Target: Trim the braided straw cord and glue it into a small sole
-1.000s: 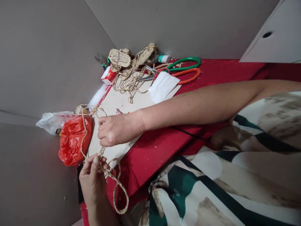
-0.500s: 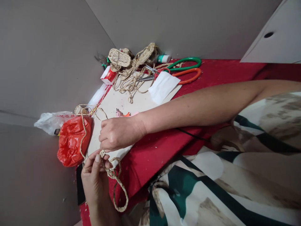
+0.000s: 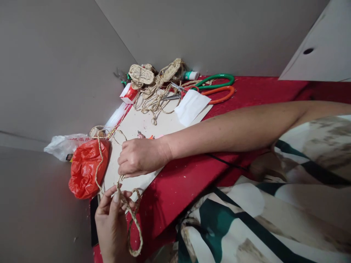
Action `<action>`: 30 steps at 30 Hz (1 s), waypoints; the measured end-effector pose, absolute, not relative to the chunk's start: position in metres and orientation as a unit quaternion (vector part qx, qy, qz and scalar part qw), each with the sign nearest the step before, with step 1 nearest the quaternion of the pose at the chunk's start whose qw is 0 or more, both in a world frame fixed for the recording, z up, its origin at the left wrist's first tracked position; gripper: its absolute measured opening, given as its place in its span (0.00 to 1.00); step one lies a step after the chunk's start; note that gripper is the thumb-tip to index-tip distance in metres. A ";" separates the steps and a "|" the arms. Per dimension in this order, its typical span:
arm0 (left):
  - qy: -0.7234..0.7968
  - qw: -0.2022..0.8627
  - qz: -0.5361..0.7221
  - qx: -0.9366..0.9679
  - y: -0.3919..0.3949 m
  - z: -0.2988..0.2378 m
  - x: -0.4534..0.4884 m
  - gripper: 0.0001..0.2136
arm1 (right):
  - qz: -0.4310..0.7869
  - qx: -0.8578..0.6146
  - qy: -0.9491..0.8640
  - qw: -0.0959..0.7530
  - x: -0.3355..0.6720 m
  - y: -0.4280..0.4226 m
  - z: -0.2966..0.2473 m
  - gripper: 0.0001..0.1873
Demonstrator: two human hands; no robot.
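My left hand (image 3: 112,213), at the bottom, pinches a tan twisted straw cord (image 3: 135,237) between thumb and fingers. A loop of the cord hangs below and to the right of these fingers. Just above is my right hand (image 3: 142,157), back toward the camera, its fingers curled closed on the same cord. A short stretch of cord shows between the two hands. Another length runs from my left hand up past the red plastic bag (image 3: 87,170) to a small roll (image 3: 96,132). My right fingertips are hidden.
On the red table (image 3: 175,190) lies a pale board (image 3: 128,122). Behind are woven straw pieces (image 3: 141,75), scissors with green and orange handles (image 3: 219,94), white paper (image 3: 190,107), a small red-and-white box (image 3: 128,94) and a white bag (image 3: 65,144). A dark phone-like slab (image 3: 94,223) lies by my left hand.
My right hand has drawn slightly away from my left, and more cord shows between them. The hanging loop has swung down and left. The whole view has shifted a little.
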State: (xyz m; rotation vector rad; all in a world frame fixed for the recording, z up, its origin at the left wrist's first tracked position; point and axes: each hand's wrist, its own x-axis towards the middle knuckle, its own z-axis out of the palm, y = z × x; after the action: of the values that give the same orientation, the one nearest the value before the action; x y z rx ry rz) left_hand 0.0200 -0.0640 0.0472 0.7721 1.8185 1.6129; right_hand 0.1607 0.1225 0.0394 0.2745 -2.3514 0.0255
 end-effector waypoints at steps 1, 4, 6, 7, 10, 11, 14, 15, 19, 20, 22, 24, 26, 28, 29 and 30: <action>0.681 0.284 0.611 0.287 -0.066 0.047 0.017 0.12 | 0.025 0.106 -0.916 0.386 0.160 0.124 0.038 0.11; 0.677 0.234 0.630 0.302 -0.068 0.044 0.007 0.13 | 0.082 0.095 -0.895 0.428 0.160 0.124 0.036 0.11; 0.689 0.186 0.619 0.327 -0.066 0.041 0.002 0.12 | 0.117 0.089 -0.879 0.454 0.159 0.121 0.035 0.11; 0.697 0.170 0.607 0.343 -0.064 0.039 0.001 0.13 | 0.135 0.085 -0.872 0.463 0.158 0.119 0.035 0.11; 0.701 0.178 0.570 0.390 -0.055 0.033 0.002 0.16 | 0.212 0.060 -0.854 0.471 0.154 0.110 0.033 0.10; 0.691 0.193 0.570 0.400 -0.051 0.032 0.003 0.17 | 0.245 0.052 -0.846 0.470 0.153 0.106 0.032 0.09; 0.643 0.219 0.605 0.416 -0.039 0.031 0.006 0.17 | 0.325 0.030 -0.823 0.465 0.147 0.098 0.029 0.07; 0.623 0.221 0.622 0.420 -0.035 0.031 0.007 0.16 | 0.340 0.021 -0.818 0.463 0.145 0.096 0.028 0.07; 0.566 0.237 0.667 0.422 -0.020 0.033 0.004 0.09 | 0.354 -0.009 -0.802 0.480 0.140 0.091 0.031 0.07; 0.558 0.240 0.674 0.421 -0.017 0.034 0.002 0.08 | 0.353 -0.012 -0.798 0.488 0.139 0.091 0.033 0.07; 0.541 0.242 0.688 0.418 -0.012 0.036 0.000 0.07 | 0.349 -0.018 -0.796 0.495 0.138 0.091 0.039 0.07; 0.520 0.238 0.705 0.419 -0.007 0.039 -0.002 0.06 | 0.342 -0.025 -0.804 0.485 0.139 0.093 0.045 0.08; 0.507 0.228 0.717 0.421 -0.003 0.040 -0.002 0.05 | 0.338 -0.024 -0.818 0.465 0.142 0.095 0.051 0.10; 0.500 0.217 0.724 0.423 0.001 0.041 0.001 0.04 | 0.338 -0.018 -0.833 0.439 0.147 0.097 0.054 0.12; 0.495 0.214 0.727 0.425 0.002 0.040 0.003 0.04 | 0.339 -0.017 -0.838 0.426 0.150 0.097 0.055 0.12; 0.491 0.211 0.731 0.424 0.004 0.040 0.006 0.04 | 0.342 -0.017 -0.844 0.413 0.153 0.097 0.055 0.12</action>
State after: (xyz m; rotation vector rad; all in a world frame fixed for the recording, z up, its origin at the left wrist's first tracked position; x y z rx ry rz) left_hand 0.0055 0.0036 0.0399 1.1796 1.3640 2.0315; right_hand 0.1527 0.0972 0.0551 -0.0438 -2.1224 0.8594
